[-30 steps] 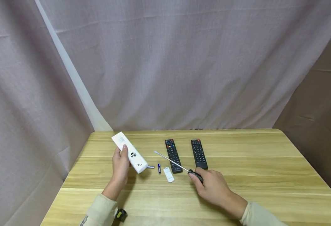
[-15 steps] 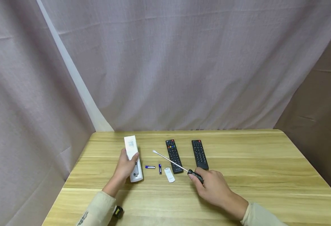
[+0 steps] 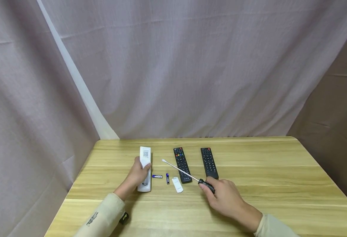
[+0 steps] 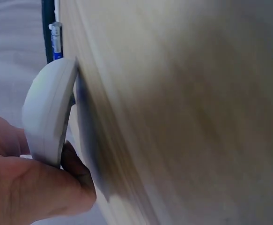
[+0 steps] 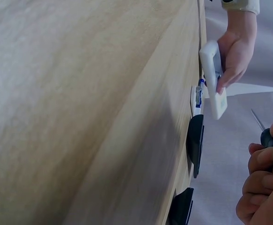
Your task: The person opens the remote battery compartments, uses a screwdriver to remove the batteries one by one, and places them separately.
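Observation:
My left hand [image 3: 137, 173] grips a white remote control [image 3: 145, 157] by its sides, thumb over its back. The back faces up, with a printed code at the far end and an uncovered battery compartment, partly hidden by the thumb. In the left wrist view the remote's end [image 4: 49, 105] hangs close over the table with a shadow beneath. Two blue-and-silver batteries [image 3: 157, 176] lie just right of it, beside a white battery cover [image 3: 177, 185]. My right hand [image 3: 225, 197] holds a screwdriver [image 3: 180, 170] by its black handle, the shaft pointing left and away.
Two black remotes lie buttons up on the wooden table [image 3: 265, 184]: one [image 3: 179, 160] behind the screwdriver shaft, the other [image 3: 209, 163] farther right. A small black-and-yellow item [image 3: 124, 218] shows by the left cuff. Grey curtains [image 3: 173, 72] hang behind the table.
My left hand has turned the white remote from slanted to nearly straight, moved it right and lowered it toward the table. The battery it overlapped now shows fully. The right hand has barely moved.

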A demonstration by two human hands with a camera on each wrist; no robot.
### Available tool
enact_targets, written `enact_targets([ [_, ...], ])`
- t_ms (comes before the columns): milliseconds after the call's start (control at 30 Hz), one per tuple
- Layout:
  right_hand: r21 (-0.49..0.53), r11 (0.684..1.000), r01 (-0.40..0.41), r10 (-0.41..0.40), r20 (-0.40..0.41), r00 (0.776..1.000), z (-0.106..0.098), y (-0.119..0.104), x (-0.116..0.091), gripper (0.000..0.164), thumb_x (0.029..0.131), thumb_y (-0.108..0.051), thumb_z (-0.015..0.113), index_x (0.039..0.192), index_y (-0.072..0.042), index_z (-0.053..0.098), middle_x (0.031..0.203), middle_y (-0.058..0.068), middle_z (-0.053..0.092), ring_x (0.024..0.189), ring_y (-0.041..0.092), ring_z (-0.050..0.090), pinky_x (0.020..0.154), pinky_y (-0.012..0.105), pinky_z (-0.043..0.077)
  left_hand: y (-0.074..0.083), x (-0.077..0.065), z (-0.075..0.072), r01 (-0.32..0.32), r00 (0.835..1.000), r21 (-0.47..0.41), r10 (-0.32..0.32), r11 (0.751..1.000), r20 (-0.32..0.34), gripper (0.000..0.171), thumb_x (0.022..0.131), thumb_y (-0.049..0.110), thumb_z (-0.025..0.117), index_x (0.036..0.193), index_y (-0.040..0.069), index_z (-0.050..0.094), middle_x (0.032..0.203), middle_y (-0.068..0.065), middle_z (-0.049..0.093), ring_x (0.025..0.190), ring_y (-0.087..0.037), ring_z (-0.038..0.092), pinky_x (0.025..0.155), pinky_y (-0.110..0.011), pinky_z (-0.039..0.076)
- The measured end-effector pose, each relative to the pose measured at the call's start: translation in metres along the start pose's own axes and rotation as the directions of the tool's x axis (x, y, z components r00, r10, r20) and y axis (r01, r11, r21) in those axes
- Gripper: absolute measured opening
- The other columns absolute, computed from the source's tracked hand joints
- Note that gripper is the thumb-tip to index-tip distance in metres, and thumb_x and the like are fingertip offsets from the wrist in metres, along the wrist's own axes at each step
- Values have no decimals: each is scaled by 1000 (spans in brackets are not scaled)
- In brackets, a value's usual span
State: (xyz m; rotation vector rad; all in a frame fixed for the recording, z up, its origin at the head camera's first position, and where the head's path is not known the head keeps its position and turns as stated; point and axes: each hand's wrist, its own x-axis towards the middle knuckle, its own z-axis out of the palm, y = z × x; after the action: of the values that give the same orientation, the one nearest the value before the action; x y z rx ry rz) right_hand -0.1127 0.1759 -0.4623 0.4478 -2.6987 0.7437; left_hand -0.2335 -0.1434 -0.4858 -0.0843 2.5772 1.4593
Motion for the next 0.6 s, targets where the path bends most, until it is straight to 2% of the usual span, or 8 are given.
enact_targets([
  [133, 1, 1000, 13, -13, -3, 1000, -2, 0, 0, 32, 103, -32, 72, 76, -30, 55, 54, -23, 33, 49, -6, 31, 45, 16, 25, 1, 5, 3, 22, 1000, 90, -21, 996, -19, 60, 111, 18, 54, 156, -11, 26, 138, -38, 58, 118, -45, 67, 94, -55, 63],
  [233, 3, 1000, 20, -20, -3, 1000, -3, 1, 0, 33, 103, -31, 72, 75, -29, 54, 55, -23, 33, 49, -7, 31, 45, 16, 25, 3, 7, 6, 7, 999, 184, 3, 983, -54, 58, 109, 17, 57, 151, -16, 32, 130, -38, 58, 115, -47, 64, 96, -58, 61],
  [367, -2, 1000, 23, -23, -4, 1000, -3, 2, 1, 34, 102, -30, 73, 75, -29, 53, 54, -23, 32, 48, -7, 30, 44, 15, 25, 7, 10, 11, -14, 994, 266, 42, 964, -100, 59, 105, 16, 63, 147, -18, 39, 125, -38, 55, 119, -50, 56, 102, -63, 54],
  [600, 11, 1000, 6, -6, 20, 1000, -2, 5, 1, 31, 103, -32, 72, 77, -29, 56, 54, -24, 34, 48, -8, 31, 44, 16, 25, 10, 15, 17, -37, 990, 302, 76, 953, -120, 62, 103, 14, 64, 149, -18, 38, 139, -41, 45, 131, -54, 45, 113, -68, 46],
])
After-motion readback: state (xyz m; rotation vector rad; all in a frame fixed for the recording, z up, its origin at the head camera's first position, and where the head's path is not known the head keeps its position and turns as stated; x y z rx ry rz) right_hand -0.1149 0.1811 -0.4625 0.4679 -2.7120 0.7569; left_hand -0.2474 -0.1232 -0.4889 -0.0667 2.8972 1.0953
